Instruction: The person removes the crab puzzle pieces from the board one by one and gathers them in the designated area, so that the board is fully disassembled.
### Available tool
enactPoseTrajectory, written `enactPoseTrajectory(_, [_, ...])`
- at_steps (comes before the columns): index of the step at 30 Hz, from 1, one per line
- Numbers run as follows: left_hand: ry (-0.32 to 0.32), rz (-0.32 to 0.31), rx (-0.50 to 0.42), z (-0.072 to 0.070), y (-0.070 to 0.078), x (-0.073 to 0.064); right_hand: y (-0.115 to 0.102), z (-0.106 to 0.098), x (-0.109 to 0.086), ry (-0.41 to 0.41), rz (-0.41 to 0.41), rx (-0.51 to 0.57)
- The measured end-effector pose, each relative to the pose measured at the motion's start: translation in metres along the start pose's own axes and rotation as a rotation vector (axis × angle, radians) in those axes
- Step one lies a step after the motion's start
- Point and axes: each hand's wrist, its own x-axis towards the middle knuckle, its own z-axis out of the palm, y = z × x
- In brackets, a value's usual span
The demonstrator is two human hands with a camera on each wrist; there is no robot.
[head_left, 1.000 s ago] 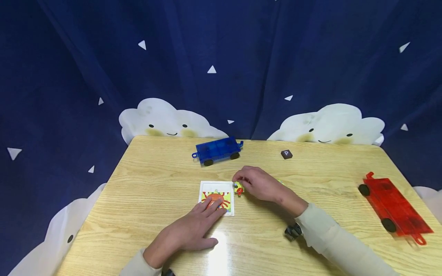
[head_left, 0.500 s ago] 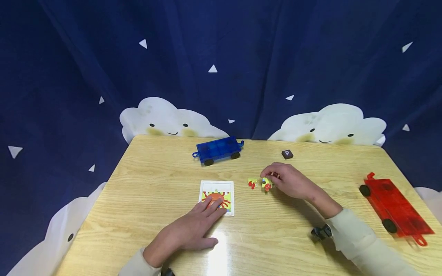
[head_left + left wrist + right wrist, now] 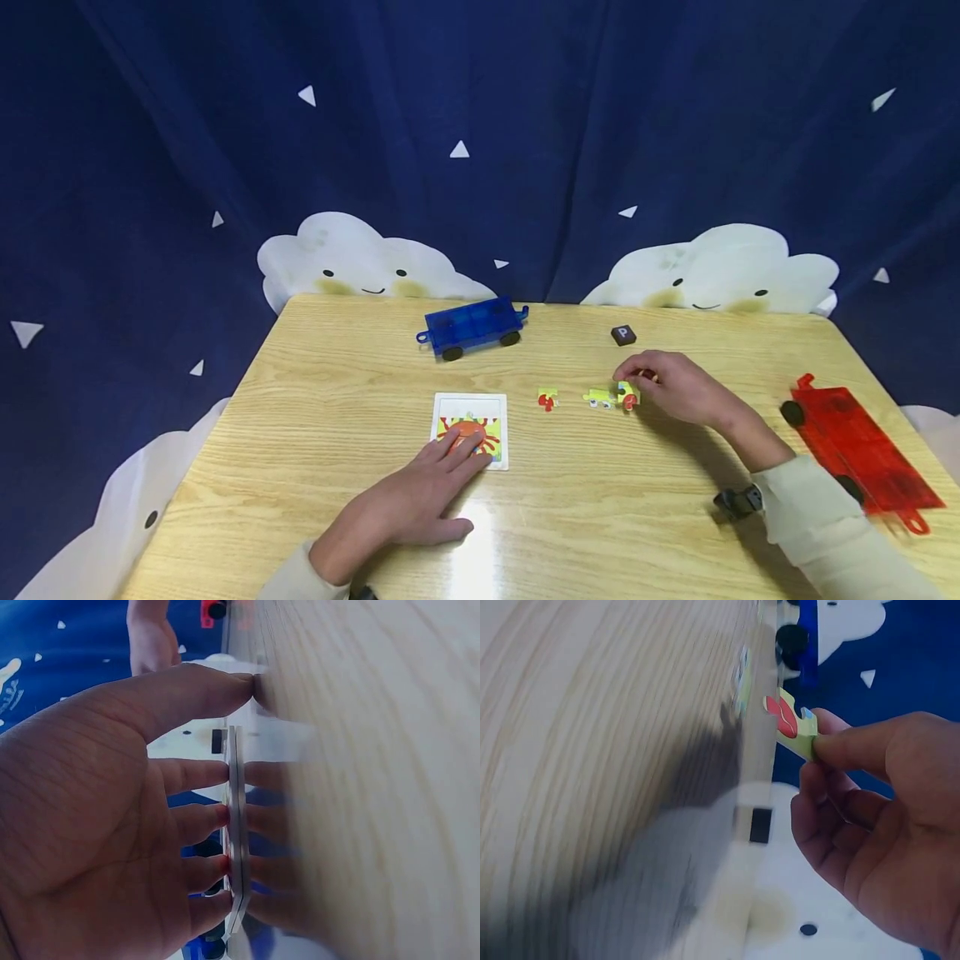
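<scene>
Since the last frame, the claw piece (image 3: 628, 396), pinched between thumb and fingertips of the right hand (image 3: 678, 387), has been carried rightward, right of centre; the eyed piece (image 3: 600, 399), previously covered, is exposed just beside it. The crab board (image 3: 471, 404), lower centre, is still touched by the straight, spread fingers of the left hand (image 3: 427, 500). A wide stretch of table (image 3: 337, 417) is left between board and left edge. The crab is partly hidden by fingers; a wheel of the red car (image 3: 862, 450), far right, is partly covered by the right sleeve (image 3: 825, 517).
</scene>
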Motion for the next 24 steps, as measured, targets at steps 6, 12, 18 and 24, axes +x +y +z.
enactPoseTrajectory(6, [-0.006,-0.005,-0.001,-0.001,0.001,0.000,0.017,-0.005,-0.008,-0.023,0.049,0.000])
enactPoseTrajectory(12, [0.000,-0.004,0.007,0.000,0.001,0.000,0.029,-0.004,-0.009,-0.041,0.085,-0.013])
enactPoseTrajectory(18, [-0.004,-0.005,0.008,0.000,0.000,-0.001,0.036,-0.002,-0.009,-0.064,0.105,-0.003])
enactPoseTrajectory(24, [-0.004,-0.008,0.010,0.000,0.000,-0.001,0.040,0.000,-0.010,-0.071,0.110,-0.003])
